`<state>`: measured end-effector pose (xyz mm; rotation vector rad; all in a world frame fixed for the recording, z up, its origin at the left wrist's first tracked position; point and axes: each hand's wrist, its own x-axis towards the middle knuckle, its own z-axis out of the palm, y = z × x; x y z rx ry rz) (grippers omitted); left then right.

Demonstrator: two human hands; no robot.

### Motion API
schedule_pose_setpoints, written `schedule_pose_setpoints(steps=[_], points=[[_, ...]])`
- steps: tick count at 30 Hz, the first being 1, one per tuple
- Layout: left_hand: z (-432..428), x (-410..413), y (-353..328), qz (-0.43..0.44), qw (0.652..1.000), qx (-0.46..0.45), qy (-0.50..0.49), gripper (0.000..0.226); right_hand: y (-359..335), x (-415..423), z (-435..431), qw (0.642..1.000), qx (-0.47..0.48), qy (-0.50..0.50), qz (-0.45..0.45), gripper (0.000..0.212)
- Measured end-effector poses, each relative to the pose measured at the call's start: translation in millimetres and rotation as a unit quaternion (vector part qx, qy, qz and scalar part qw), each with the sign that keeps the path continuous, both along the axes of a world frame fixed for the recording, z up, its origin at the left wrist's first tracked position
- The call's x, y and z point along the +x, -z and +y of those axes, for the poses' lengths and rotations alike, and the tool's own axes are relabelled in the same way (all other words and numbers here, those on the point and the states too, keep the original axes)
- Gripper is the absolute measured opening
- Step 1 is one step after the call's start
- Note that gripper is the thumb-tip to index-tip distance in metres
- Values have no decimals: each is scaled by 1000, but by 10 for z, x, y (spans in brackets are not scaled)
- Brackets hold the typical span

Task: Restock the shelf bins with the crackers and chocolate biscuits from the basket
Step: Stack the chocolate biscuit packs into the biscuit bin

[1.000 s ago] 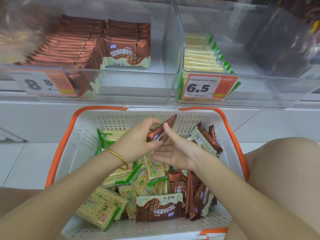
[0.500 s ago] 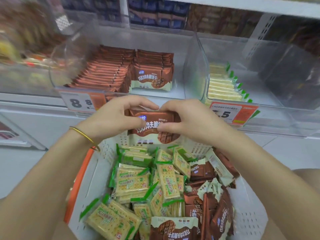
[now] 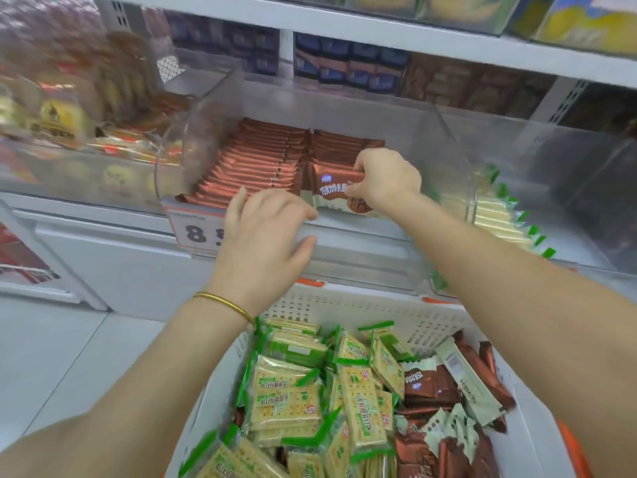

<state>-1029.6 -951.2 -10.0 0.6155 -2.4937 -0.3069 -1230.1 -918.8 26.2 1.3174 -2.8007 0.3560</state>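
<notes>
Basket (image 3: 344, 305), white with orange rim, nearest: green-wrapped crackers (image 3: 296, 405) heaped left, brown chocolate biscuits (image 3: 431, 388) right. Above its far wall, left hand (image 3: 265, 232) hovers at clear bin's front lip, fingers spread, holding nothing, gold bangle (image 3: 224, 301) on wrist. Price tag (image 3: 196, 229) partly hidden behind it. Further in, right hand (image 3: 386, 179) pinches chocolate biscuit pack (image 3: 336, 188), upright at front of right-hand row inside clear bin (image 3: 193, 132). Neighbouring bin (image 3: 517, 150) to right holds cracker packs.

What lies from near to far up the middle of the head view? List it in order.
Basket of crackers → left hand → right hand on a chocolate biscuit pack → stocked biscuit rows → dark blue packs.
</notes>
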Motion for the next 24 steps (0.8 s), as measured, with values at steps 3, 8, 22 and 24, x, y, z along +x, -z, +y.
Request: schedule_pose_setpoints(steps=[3, 8, 22, 24], points=[[22, -5, 38, -29, 999, -31, 5, 39, 113, -36, -93, 999, 17, 1, 45, 40], [28, -53, 14, -45, 998, -46, 13, 38, 121, -34, -184, 991, 38, 3, 130, 55], [142, -35, -10, 56, 994, -83, 44, 25, -121, 79, -55, 994, -6, -18, 110, 46], [296, -28, -26, 96, 985, -125, 73, 19, -283, 256, 260, 992, -93, -48, 72, 26]])
